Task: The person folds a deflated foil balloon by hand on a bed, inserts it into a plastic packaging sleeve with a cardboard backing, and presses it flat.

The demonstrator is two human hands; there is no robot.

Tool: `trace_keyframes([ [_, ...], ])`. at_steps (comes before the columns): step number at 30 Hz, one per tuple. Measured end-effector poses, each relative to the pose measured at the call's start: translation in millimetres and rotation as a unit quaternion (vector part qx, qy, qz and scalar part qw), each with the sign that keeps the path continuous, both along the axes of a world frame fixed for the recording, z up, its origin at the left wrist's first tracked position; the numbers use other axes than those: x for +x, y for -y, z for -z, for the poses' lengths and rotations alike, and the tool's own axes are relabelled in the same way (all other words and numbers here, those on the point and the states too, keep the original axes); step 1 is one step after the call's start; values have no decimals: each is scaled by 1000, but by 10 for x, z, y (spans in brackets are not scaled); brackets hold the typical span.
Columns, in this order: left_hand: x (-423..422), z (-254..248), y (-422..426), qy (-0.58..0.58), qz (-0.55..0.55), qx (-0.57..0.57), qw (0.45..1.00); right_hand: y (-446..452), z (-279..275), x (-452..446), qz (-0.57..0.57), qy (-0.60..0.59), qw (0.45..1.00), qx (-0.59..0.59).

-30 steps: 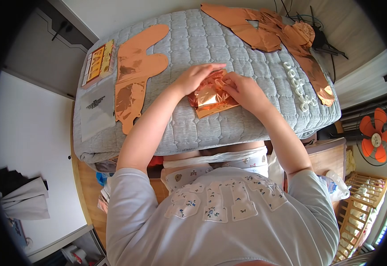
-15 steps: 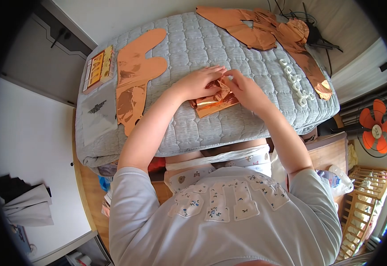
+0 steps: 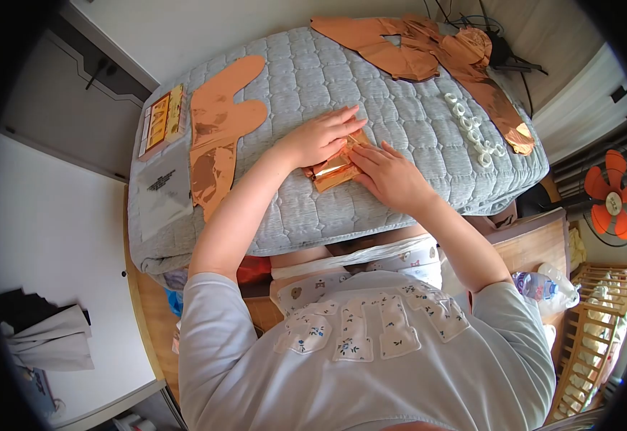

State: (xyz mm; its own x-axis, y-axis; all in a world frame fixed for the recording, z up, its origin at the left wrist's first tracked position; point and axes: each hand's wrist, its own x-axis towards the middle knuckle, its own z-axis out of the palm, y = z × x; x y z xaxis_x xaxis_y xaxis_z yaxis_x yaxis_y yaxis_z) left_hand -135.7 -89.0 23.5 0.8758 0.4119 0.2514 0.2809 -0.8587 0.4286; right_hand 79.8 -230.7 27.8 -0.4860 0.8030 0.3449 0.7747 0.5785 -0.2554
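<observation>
A folded copper foil balloon (image 3: 336,172) lies in front of me on the grey quilted mattress (image 3: 306,79). My left hand (image 3: 324,135) lies over its far left part, fingers stretched out and flat. From the other side, my right hand (image 3: 392,172) rests on the right part of the foil, its fingers extended and pressed down on it. Both palms hide much of the folded foil. To the left lies a flat copper foil balloon (image 3: 220,122) shaped like a numeral, its lower end hidden behind my forearm.
More copper foil balloons (image 3: 392,54) spread along the far right of the mattress. Several white rings (image 3: 475,133) lie beside them. A box (image 3: 162,121) and a clear plastic bag (image 3: 162,190) are at the left edge. An orange-bladed fan (image 3: 613,201) stands at right.
My right hand has gone from pinching at the foil's far edge to lying flat on it. The foil looks more compact. The view has shifted slightly.
</observation>
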Motion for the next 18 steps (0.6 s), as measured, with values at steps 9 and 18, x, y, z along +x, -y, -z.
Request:
trace_keyframes([
  [9,-40,158,336,-30,-115,72,990,-159,-107,136,-60,-143,985,-77],
  [18,497,271,808,-36,-416,69,906,-444,-143,154,-41,-163,983,-75],
])
